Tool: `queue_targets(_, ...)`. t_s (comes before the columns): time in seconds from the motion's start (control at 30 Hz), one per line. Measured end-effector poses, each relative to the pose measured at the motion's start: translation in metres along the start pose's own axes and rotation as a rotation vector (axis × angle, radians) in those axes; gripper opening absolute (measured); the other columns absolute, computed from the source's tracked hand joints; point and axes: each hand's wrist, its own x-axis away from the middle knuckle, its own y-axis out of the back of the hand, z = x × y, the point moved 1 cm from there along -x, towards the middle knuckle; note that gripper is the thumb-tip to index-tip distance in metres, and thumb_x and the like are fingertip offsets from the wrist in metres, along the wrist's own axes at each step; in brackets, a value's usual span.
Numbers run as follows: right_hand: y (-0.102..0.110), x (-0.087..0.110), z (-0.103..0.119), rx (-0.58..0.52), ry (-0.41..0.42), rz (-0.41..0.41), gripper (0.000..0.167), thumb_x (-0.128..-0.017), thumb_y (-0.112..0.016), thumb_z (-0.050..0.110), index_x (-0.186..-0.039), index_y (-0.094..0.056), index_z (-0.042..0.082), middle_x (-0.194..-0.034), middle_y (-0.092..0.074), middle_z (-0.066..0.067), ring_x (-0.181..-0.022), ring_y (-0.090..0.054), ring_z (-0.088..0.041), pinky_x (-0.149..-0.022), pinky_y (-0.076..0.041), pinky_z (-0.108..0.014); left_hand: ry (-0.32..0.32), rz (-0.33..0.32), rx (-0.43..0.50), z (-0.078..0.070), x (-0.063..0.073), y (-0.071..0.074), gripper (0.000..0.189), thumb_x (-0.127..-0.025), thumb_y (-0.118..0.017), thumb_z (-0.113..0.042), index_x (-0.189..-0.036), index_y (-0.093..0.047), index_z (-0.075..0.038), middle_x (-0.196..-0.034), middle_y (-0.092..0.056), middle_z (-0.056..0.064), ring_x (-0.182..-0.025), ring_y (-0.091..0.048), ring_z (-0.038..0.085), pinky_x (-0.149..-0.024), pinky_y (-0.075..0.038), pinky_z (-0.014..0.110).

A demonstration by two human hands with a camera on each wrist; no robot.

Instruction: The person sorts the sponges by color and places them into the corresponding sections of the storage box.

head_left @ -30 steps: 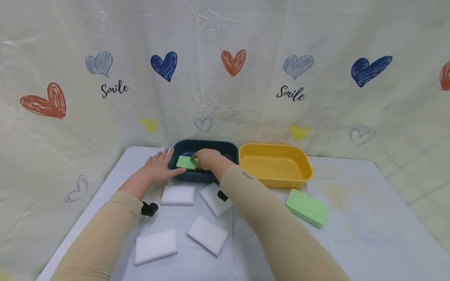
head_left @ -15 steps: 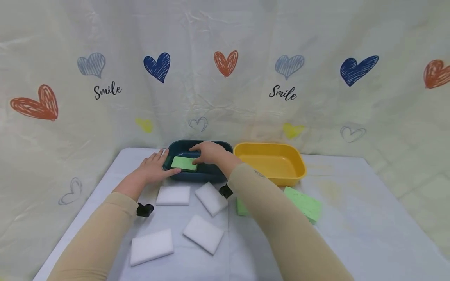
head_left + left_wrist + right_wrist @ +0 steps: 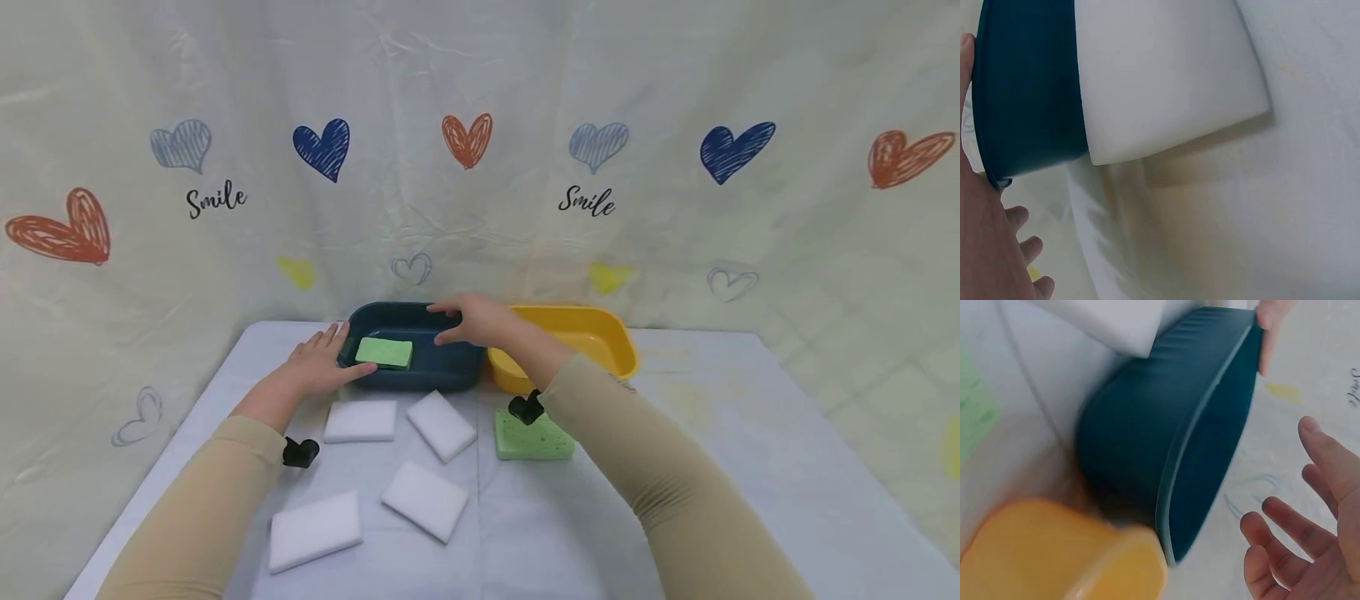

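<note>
A green sponge (image 3: 383, 352) lies in the left part of the dark teal basin (image 3: 438, 379). My left hand (image 3: 318, 364) rests at the basin's left end, fingers straight and spread, thumb along the front rim. In the left wrist view its fingertips (image 3: 1032, 249) poke out past the rim's corner. My right hand (image 3: 477, 321) is over the basin's right end, holding nothing. Its fingers are loosely bent and apart from the thumb, as the right wrist view shows. Part of the yellow basin (image 3: 630, 362) is hidden behind my right wrist.
Several white foam blocks (image 3: 361, 421) lie on the white-covered table (image 3: 720, 433) in front of the teal basin. One more green sponge (image 3: 525, 440) lies before the yellow basin, partly under my right forearm. A heart-printed curtain (image 3: 450, 208) hangs behind.
My right hand has let go of the green sponge in the teal basin and moved up and right. The left hand keeps its place. The rightmost green sponge is now hidden by my forearm.
</note>
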Motion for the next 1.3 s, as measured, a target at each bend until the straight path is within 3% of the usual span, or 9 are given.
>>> queue_targets(0.2, 0.011, 0.042, -0.012, 0.038, -0.002, -0.056, 0.063, -0.087, -0.073, 0.047, -0.145, -0.053, 0.031, -0.142, -0.054, -0.001, -0.121, -0.053, -0.020, -0.098, -0.047, -0.037, -0.028, -0.011, 0.008, 0.003, 0.000, -0.001, 0.118, -0.084, -0.038, -0.085, -0.158, 0.003, -0.003, -0.163, -0.001, 0.025, -0.146, -0.004, 0.051, -0.115, -0.004, 0.067)
queue_targets(0.37, 0.010, 0.079, -0.021, 0.032, -0.017, -0.077, 0.061, -0.085, -0.075, 0.046, -0.141, -0.057, 0.032, -0.131, -0.058, -0.003, -0.092, -0.058, -0.019, -0.081, -0.051, -0.031, -0.037, -0.001, 0.011, 0.006, -0.002, -0.002, 0.119, -0.084, -0.037, -0.086, -0.158, 0.005, -0.003, -0.163, 0.000, 0.026, -0.146, -0.002, 0.052, -0.114, -0.003, 0.068)
queue_targets(0.5, 0.002, 0.108, -0.033, 0.024, -0.040, -0.086, 0.058, -0.086, -0.077, 0.044, -0.140, -0.059, 0.033, -0.121, -0.062, 0.000, -0.079, -0.057, -0.015, -0.071, -0.050, -0.028, -0.040, -0.002, 0.021, 0.005, -0.001, -0.001, 0.119, -0.084, -0.038, -0.086, -0.158, 0.004, -0.003, -0.162, 0.001, 0.027, -0.145, -0.002, 0.053, -0.114, -0.002, 0.067)
queue_targets(0.73, -0.014, 0.157, -0.058, 0.036, -0.028, -0.111, 0.057, -0.084, -0.080, 0.040, -0.137, -0.063, 0.028, -0.121, -0.066, 0.000, -0.083, -0.055, -0.014, -0.073, -0.050, -0.029, -0.036, 0.002, 0.023, 0.005, -0.001, -0.002, 0.122, -0.081, -0.034, -0.089, -0.158, 0.006, -0.004, -0.162, 0.002, 0.028, -0.146, 0.000, 0.052, -0.115, 0.000, 0.066)
queue_targets(0.9, -0.026, 0.182, -0.077, 0.055, -0.068, -0.102, 0.058, -0.082, -0.080, 0.042, -0.135, -0.064, 0.027, -0.113, -0.066, 0.002, -0.088, -0.057, -0.016, -0.074, -0.049, -0.031, -0.032, -0.004, 0.023, 0.004, 0.002, -0.003, 0.120, -0.083, -0.037, -0.087, -0.158, 0.003, -0.002, -0.161, 0.001, 0.030, -0.145, -0.001, 0.053, -0.114, -0.002, 0.068)
queue_targets(1.13, -0.038, 0.193, -0.095, 0.013, -0.061, -0.085, 0.058, -0.082, -0.081, 0.042, -0.135, -0.064, 0.027, -0.121, -0.065, 0.005, -0.103, -0.061, -0.019, -0.085, -0.050, -0.038, -0.030, -0.004, 0.014, 0.003, 0.001, -0.003, 0.119, -0.084, -0.038, -0.085, -0.158, 0.003, -0.003, -0.161, 0.000, 0.031, -0.145, -0.003, 0.053, -0.114, -0.003, 0.068)
queue_targets(1.3, -0.044, 0.191, -0.103, 0.127, 0.001, -0.054, 0.061, -0.080, -0.082, 0.042, -0.135, -0.064, 0.026, -0.127, -0.063, 0.003, -0.115, -0.058, -0.022, -0.096, -0.049, -0.044, -0.026, 0.001, 0.013, 0.003, 0.000, -0.002, 0.119, -0.083, -0.038, -0.086, -0.158, 0.004, -0.004, -0.161, 0.000, 0.030, -0.145, -0.003, 0.053, -0.114, -0.004, 0.068)
